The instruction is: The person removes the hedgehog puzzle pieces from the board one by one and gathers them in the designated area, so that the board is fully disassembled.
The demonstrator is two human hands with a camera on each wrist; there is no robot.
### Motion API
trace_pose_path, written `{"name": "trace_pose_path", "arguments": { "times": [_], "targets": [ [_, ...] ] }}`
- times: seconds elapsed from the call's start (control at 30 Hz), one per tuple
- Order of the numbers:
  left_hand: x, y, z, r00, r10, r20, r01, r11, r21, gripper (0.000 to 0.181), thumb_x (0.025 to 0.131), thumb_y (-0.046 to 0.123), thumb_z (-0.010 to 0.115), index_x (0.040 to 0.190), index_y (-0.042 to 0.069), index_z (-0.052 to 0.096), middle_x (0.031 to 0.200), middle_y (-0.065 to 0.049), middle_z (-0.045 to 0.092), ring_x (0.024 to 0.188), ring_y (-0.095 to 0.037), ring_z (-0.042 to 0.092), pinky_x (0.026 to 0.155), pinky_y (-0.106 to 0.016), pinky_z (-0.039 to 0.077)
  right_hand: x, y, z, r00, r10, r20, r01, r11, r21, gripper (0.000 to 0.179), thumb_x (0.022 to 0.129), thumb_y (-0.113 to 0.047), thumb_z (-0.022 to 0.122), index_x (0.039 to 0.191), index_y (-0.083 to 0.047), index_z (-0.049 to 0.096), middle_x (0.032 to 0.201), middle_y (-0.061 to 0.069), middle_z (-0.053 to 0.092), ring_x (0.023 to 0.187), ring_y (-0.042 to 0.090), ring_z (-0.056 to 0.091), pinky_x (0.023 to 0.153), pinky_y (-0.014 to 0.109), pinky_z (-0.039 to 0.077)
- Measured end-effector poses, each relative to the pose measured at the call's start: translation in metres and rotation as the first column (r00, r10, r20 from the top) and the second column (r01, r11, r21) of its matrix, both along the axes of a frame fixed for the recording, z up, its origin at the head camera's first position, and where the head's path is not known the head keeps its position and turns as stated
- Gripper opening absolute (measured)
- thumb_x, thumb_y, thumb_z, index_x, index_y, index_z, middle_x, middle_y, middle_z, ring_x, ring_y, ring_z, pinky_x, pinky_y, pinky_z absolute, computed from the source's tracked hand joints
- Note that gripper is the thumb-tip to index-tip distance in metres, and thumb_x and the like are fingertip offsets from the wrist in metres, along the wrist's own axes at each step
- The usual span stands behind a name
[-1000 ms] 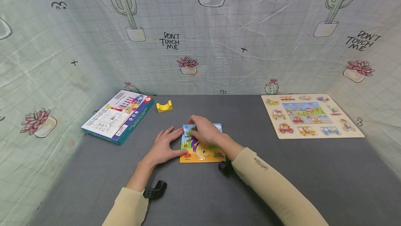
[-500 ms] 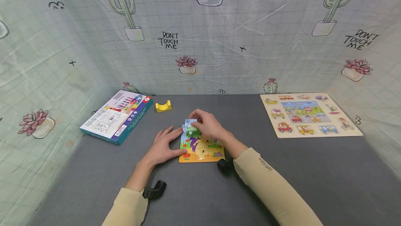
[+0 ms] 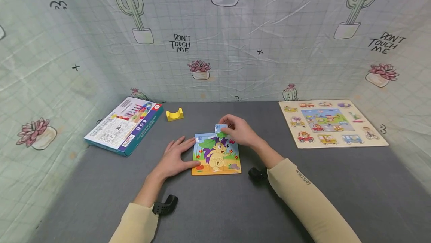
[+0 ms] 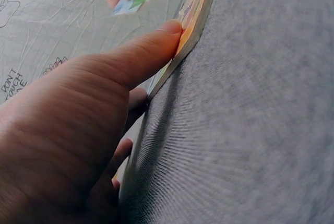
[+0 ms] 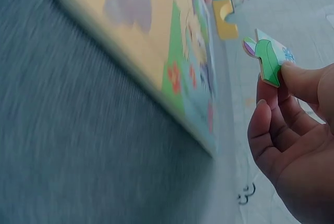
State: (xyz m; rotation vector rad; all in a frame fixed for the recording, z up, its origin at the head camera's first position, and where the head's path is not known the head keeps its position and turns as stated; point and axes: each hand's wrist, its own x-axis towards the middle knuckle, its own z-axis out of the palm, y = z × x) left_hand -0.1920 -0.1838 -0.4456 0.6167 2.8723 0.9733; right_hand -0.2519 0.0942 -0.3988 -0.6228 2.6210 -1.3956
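A jigsaw puzzle (image 3: 202,155) with a cartoon hedgehog picture lies on the grey table in front of me. Along its left side rests my left hand (image 3: 175,157), fingers spread and fairly straight. In the left wrist view its thumb (image 4: 168,28) presses on the orange border near the corner. Over the puzzle's far edge, my right hand (image 3: 237,130) pinches a puzzle piece (image 3: 219,127) between thumb and fingers. The right wrist view shows this puzzle piece (image 5: 270,59) tilted in the air, pale blue and green with a purple tip.
At the back left lies a white and teal box (image 3: 126,125), with a yellow arch-shaped block (image 3: 174,115) beside it. A wooden vehicle puzzle board (image 3: 331,123) lies at the back right. A cactus-print cloth (image 3: 249,74) hangs behind the table and at both sides.
My right hand lifts a puzzle piece from the puzzle's upper left, then shifts right with it to above the far edge. The left hand stays at the puzzle's left side.
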Motion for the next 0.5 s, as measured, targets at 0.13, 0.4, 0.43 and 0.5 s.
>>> {"name": "trace_pose_path", "arguments": {
  "times": [0.13, 0.4, 0.43, 0.5],
  "targets": [
    [0.001, 0.0, 0.001, 1.0, 0.003, 0.002, -0.003, 1.0, -0.007, 0.085, 0.082, 0.05, 0.08, 0.152, 0.012, 0.049, 0.156, -0.006, 0.044, 0.15, -0.035, 0.021, 0.118, -0.06, 0.006, -0.003, 0.012, -0.001, 1.0, -0.017, -0.012, 0.017, 1.0, 0.026, 0.018, 0.102, -0.011, 0.062, 0.119, -0.007, 0.063, 0.103, 0.009, 0.063, 0.087, 0.024, 0.057, 0.076, 0.037, 0.049],
    [0.002, 0.001, 0.002, 0.999, 0.016, 0.03, -0.016, 1.0, -0.009, 0.086, 0.082, 0.049, 0.08, 0.153, 0.013, 0.047, 0.157, -0.006, 0.042, 0.151, -0.034, 0.019, 0.119, -0.059, 0.005, -0.011, 0.039, -0.003, 0.998, -0.067, -0.017, 0.068, 0.995, 0.068, 0.018, 0.101, -0.01, 0.063, 0.118, -0.006, 0.063, 0.105, 0.011, 0.062, 0.089, 0.027, 0.055, 0.074, 0.036, 0.047],
    [0.002, 0.001, 0.003, 0.999, 0.017, 0.033, -0.017, 1.0, -0.007, 0.086, 0.082, 0.049, 0.08, 0.153, 0.013, 0.047, 0.157, -0.006, 0.042, 0.151, -0.033, 0.018, 0.119, -0.059, 0.005, -0.012, 0.042, -0.003, 0.997, -0.072, -0.017, 0.073, 0.995, 0.071, 0.018, 0.101, -0.01, 0.063, 0.118, -0.006, 0.063, 0.104, 0.011, 0.062, 0.089, 0.027, 0.055, 0.074, 0.036, 0.046],
    [0.002, 0.0, 0.003, 1.0, 0.01, 0.026, -0.01, 1.0, -0.004, 0.086, 0.082, 0.049, 0.08, 0.153, 0.012, 0.047, 0.157, -0.007, 0.042, 0.15, -0.035, 0.019, 0.119, -0.06, 0.005, -0.014, 0.048, -0.004, 0.997, -0.08, -0.018, 0.081, 0.994, 0.079, 0.018, 0.101, -0.01, 0.063, 0.118, -0.006, 0.064, 0.103, 0.011, 0.062, 0.088, 0.026, 0.054, 0.073, 0.036, 0.045]
  ]
}}
